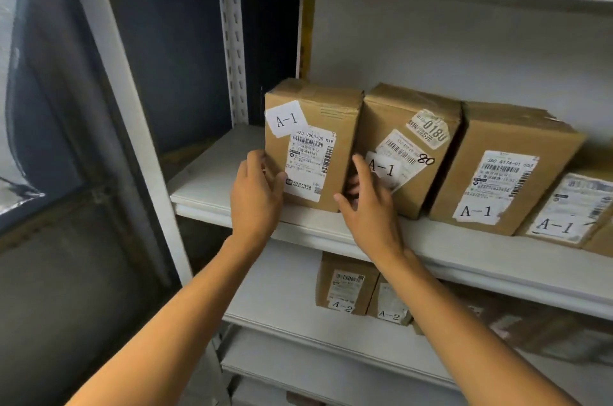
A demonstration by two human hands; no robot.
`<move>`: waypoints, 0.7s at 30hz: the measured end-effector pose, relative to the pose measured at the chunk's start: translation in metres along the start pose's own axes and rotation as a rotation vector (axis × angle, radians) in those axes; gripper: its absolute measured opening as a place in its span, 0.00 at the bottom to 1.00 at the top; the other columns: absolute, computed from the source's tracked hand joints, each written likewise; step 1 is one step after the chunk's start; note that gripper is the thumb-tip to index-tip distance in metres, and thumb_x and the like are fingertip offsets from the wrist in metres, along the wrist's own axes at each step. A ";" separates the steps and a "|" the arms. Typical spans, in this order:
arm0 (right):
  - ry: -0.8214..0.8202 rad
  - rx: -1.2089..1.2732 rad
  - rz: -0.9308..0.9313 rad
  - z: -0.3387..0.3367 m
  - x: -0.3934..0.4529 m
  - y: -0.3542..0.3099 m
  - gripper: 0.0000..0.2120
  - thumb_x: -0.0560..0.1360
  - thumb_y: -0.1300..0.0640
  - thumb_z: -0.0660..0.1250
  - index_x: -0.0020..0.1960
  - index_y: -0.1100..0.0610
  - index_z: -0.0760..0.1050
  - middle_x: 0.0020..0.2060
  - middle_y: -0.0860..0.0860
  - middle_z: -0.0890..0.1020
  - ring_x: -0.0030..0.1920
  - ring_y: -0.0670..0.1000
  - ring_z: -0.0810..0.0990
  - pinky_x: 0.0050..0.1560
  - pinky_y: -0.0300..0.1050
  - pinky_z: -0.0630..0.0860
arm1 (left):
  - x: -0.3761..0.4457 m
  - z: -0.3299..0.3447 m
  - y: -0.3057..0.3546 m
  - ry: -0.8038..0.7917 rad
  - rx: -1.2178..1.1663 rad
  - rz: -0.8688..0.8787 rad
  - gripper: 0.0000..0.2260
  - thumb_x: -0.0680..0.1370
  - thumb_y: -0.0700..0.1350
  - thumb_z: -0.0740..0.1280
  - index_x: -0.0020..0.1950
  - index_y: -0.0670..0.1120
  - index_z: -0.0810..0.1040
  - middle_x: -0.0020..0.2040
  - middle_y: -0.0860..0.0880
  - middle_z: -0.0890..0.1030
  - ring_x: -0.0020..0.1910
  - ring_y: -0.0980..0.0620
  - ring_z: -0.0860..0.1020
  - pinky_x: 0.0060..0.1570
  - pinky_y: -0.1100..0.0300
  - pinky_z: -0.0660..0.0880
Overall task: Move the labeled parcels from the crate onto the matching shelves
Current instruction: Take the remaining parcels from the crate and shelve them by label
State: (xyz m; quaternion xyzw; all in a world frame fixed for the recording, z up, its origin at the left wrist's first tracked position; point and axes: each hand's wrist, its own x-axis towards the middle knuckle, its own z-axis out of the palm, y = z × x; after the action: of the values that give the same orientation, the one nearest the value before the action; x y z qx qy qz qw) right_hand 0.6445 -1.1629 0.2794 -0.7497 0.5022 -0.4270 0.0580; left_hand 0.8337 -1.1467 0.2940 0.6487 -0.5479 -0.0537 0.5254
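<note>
1. I'm seating the brown cardboard A-1 parcel (310,146) upright on the white metal shelf (212,186), touching its neighbour.
2. My left hand (255,196) and right hand (368,206) grip its sides.
3. Next, I judge: release, fetch another.

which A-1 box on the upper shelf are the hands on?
The leftmost A-1 box, with its label at the top-left corner. Left hand and right hand flank it.

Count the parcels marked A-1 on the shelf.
4: leftmost parcel between both hands, second parcel beside it, third parcel, fourth parcel at the right edge. More may sit out of frame.
</note>
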 end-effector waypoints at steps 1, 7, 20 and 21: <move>-0.021 0.000 0.061 0.000 0.003 0.001 0.38 0.76 0.55 0.73 0.80 0.54 0.56 0.62 0.59 0.76 0.59 0.58 0.78 0.55 0.59 0.79 | 0.002 0.001 -0.001 -0.006 0.024 -0.001 0.15 0.79 0.48 0.68 0.62 0.46 0.70 0.59 0.46 0.77 0.53 0.46 0.77 0.52 0.49 0.78; -0.130 0.018 0.221 -0.013 0.017 0.009 0.38 0.73 0.52 0.76 0.77 0.53 0.62 0.53 0.56 0.80 0.51 0.50 0.77 0.55 0.46 0.75 | 0.008 0.003 0.001 -0.101 0.105 -0.011 0.17 0.78 0.48 0.69 0.63 0.45 0.68 0.59 0.44 0.75 0.52 0.42 0.77 0.49 0.46 0.77; -0.222 -0.278 0.238 -0.119 -0.067 0.061 0.25 0.78 0.49 0.68 0.73 0.55 0.69 0.70 0.52 0.68 0.69 0.54 0.67 0.67 0.45 0.66 | -0.083 0.059 0.090 -0.606 0.428 0.539 0.22 0.78 0.58 0.64 0.70 0.51 0.71 0.66 0.47 0.74 0.64 0.43 0.71 0.59 0.51 0.70; -0.222 -0.328 0.245 -0.135 -0.081 0.072 0.25 0.79 0.48 0.67 0.72 0.56 0.69 0.71 0.52 0.67 0.70 0.53 0.65 0.68 0.45 0.65 | -0.094 0.072 0.104 -0.658 0.429 0.564 0.24 0.78 0.59 0.63 0.72 0.51 0.70 0.68 0.47 0.73 0.65 0.43 0.69 0.60 0.50 0.70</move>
State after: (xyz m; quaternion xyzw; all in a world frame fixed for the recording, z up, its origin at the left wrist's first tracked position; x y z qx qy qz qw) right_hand 0.4886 -1.0867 0.2801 -0.7251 0.6426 -0.2442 0.0417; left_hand 0.6819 -1.1041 0.2919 0.5173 -0.8382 0.0027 0.1724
